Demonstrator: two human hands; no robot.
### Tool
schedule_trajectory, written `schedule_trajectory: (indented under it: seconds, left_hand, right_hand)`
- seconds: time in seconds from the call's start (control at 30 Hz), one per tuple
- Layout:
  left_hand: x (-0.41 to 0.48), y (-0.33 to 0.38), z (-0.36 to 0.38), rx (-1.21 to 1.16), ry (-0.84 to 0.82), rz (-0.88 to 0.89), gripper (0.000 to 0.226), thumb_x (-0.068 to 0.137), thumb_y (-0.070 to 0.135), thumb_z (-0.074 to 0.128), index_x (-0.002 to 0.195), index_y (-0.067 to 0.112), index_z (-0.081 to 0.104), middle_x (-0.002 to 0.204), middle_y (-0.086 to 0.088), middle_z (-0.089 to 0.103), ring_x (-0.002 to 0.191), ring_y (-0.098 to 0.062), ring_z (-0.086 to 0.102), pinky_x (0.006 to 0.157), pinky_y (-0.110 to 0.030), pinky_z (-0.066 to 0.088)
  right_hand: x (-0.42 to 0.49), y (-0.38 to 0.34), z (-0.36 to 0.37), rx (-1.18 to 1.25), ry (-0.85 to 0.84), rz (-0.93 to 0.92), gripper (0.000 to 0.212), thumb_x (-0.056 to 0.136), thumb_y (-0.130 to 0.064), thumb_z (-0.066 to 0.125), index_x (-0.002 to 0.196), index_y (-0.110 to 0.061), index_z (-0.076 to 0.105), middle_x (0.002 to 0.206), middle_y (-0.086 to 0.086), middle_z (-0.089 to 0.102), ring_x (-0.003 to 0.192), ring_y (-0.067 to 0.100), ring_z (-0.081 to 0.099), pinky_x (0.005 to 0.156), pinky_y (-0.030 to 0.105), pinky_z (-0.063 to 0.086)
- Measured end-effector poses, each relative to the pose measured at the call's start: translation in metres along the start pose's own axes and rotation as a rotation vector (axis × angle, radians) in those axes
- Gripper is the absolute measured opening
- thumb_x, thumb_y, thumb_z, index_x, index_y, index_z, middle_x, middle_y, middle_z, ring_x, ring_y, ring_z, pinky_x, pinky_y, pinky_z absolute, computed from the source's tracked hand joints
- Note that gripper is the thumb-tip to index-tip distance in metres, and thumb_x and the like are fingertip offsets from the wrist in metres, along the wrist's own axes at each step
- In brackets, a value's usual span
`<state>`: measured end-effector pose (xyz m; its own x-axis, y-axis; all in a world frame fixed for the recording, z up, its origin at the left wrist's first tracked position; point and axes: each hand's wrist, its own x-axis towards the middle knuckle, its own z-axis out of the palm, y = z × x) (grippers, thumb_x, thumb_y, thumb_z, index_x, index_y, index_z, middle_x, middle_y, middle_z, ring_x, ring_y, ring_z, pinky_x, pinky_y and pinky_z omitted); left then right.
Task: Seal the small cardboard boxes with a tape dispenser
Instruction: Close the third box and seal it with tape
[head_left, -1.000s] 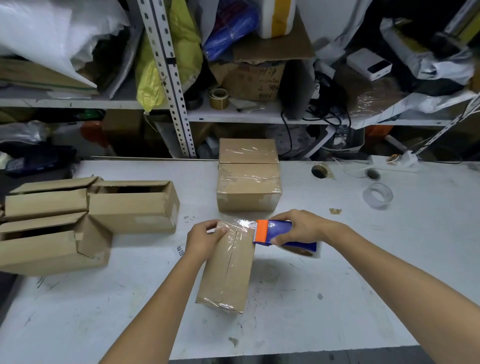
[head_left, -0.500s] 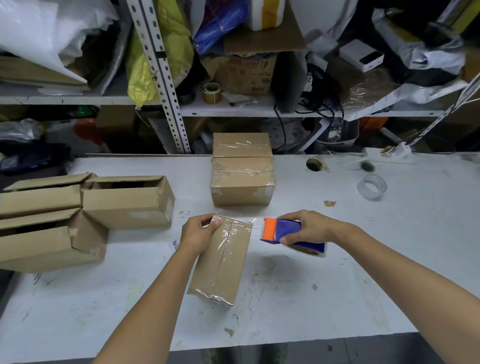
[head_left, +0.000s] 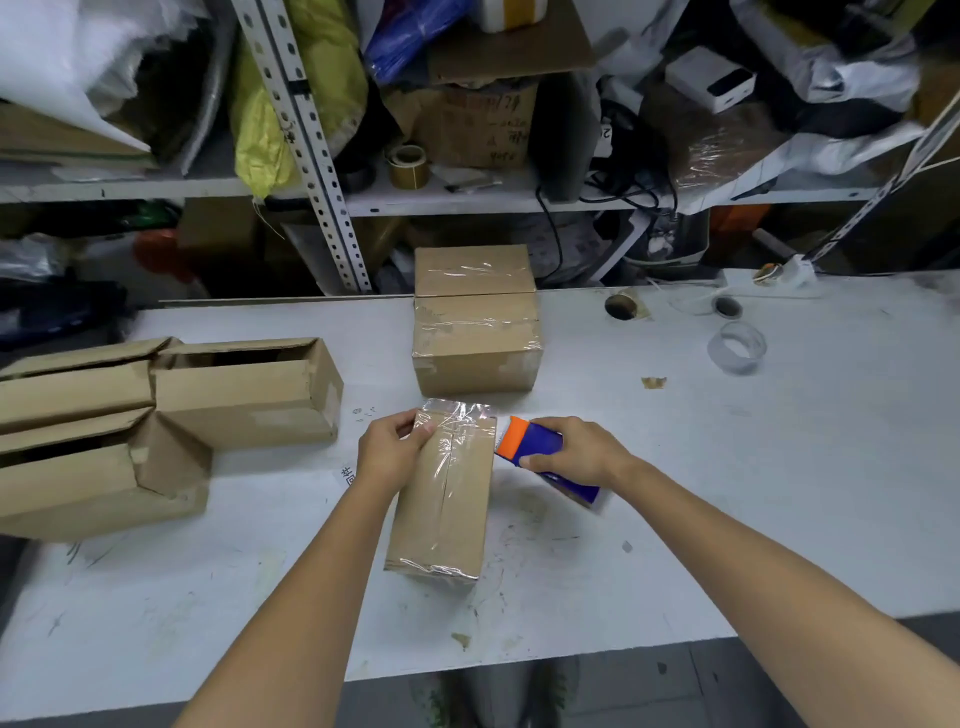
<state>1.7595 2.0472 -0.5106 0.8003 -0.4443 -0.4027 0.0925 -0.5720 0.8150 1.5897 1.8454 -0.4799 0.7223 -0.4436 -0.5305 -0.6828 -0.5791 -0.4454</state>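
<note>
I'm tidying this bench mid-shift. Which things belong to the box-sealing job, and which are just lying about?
Job: long brown cardboard box with clear tape, gripped by the left hand; blue and orange tape dispenser in the right hand; two stacked taped cardboard boxes; open unsealed cardboard boxes at left.
Lying about: clear tape roll on the table; brown tape roll on the shelf; yellow plastic bag.

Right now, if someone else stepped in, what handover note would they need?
Left grip holds the front box at its far left corner.
Right grip holds the tape dispenser at that box's far right corner.
Done: tape covers the front box's top seam and both ends; two taped boxes sit behind it.
Left: open boxes on the left of the table need sealing.
</note>
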Motion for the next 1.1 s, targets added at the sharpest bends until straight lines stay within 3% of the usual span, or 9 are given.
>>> schedule_trajectory:
  seconds: [0.2,0.33,0.4,0.5,0.67,0.8,0.87,0.97,1.1]
  left_hand:
    - [-0.002,0.002,-0.002,-0.030,0.005,-0.057,0.029,0.091,0.034,0.068,0.117,0.022,0.073,0.108,0.003,0.073,0.106,-0.015,0.065,0.099,-0.037,0.051]
    - [-0.009,0.004,0.003,-0.057,0.000,-0.052,0.018,0.098,0.032,0.055,0.085,0.032,0.067,0.093,0.007,0.064,0.089,-0.016,0.057,0.085,-0.031,0.046]
    - [-0.011,0.004,0.004,-0.055,-0.039,-0.057,0.018,0.094,0.038,0.056,0.094,0.029,0.071,0.097,0.007,0.069,0.090,-0.016,0.060,0.084,-0.032,0.048]
    - [-0.014,0.001,0.006,-0.006,-0.093,-0.052,0.043,0.086,0.048,0.058,0.124,0.028,0.066,0.116,0.007,0.070,0.109,-0.014,0.063,0.096,-0.035,0.051]
    - [-0.020,0.003,0.008,-0.075,-0.059,-0.050,0.031,0.090,0.036,0.061,0.118,0.027,0.070,0.109,0.007,0.072,0.104,-0.015,0.065,0.091,-0.033,0.053]
    - [-0.034,0.015,0.002,-0.127,-0.014,-0.009,0.019,0.095,0.026,0.057,0.103,0.033,0.072,0.101,0.010,0.073,0.098,-0.013,0.065,0.081,-0.030,0.052]
    - [-0.043,0.026,-0.003,-0.150,0.010,0.023,0.022,0.096,0.025,0.055,0.092,0.041,0.069,0.098,0.014,0.071,0.099,-0.013,0.064,0.087,-0.035,0.053]
    - [-0.052,0.048,-0.015,-0.168,0.060,0.070,0.021,0.097,0.027,0.055,0.091,0.042,0.068,0.097,0.015,0.071,0.099,-0.013,0.065,0.091,-0.042,0.055]
    - [-0.064,0.090,-0.026,-0.188,0.100,0.184,0.017,0.096,0.028,0.058,0.105,0.038,0.068,0.104,0.015,0.072,0.100,-0.012,0.066,0.093,-0.043,0.055]
  right_hand:
    - [-0.004,0.010,0.012,-0.167,0.150,0.008,0.067,0.089,-0.058,0.059,0.148,-0.038,0.034,0.130,-0.002,0.061,0.110,0.023,0.059,0.079,0.033,0.050]
    - [0.002,0.017,0.018,-0.270,0.151,0.011,0.060,0.099,-0.046,0.050,0.150,-0.038,0.021,0.127,0.002,0.062,0.107,0.027,0.061,0.077,0.038,0.055]
    - [0.005,0.022,0.026,-0.305,0.124,0.018,0.059,0.101,-0.039,0.046,0.151,-0.040,0.015,0.130,0.004,0.059,0.112,0.029,0.059,0.083,0.041,0.054]
    - [0.008,0.028,0.043,-0.288,-0.002,0.018,0.066,0.102,-0.028,0.044,0.155,-0.037,0.005,0.132,0.009,0.057,0.110,0.030,0.059,0.089,0.041,0.052]
    - [0.001,0.036,0.057,-0.126,-0.144,-0.025,0.084,0.097,-0.016,0.052,0.155,-0.043,-0.003,0.142,0.011,0.046,0.113,0.029,0.057,0.090,0.031,0.046]
    - [-0.006,0.028,0.040,-0.173,-0.117,-0.007,0.073,0.099,-0.028,0.051,0.156,-0.041,0.006,0.138,0.007,0.053,0.114,0.027,0.057,0.088,0.031,0.049]
    - [-0.013,0.014,0.021,-0.212,0.090,0.005,0.058,0.100,-0.038,0.046,0.154,-0.035,0.025,0.129,0.003,0.063,0.112,0.025,0.059,0.088,0.035,0.051]
    - [-0.030,-0.023,-0.012,0.095,0.316,-0.069,0.048,0.101,-0.046,0.044,0.144,-0.025,0.049,0.128,0.000,0.066,0.117,0.022,0.059,0.094,0.034,0.046]
    - [-0.046,-0.086,-0.038,0.367,0.158,-0.208,0.052,0.101,-0.057,0.034,0.144,-0.028,0.043,0.138,-0.002,0.055,0.128,0.023,0.050,0.104,0.038,0.040]
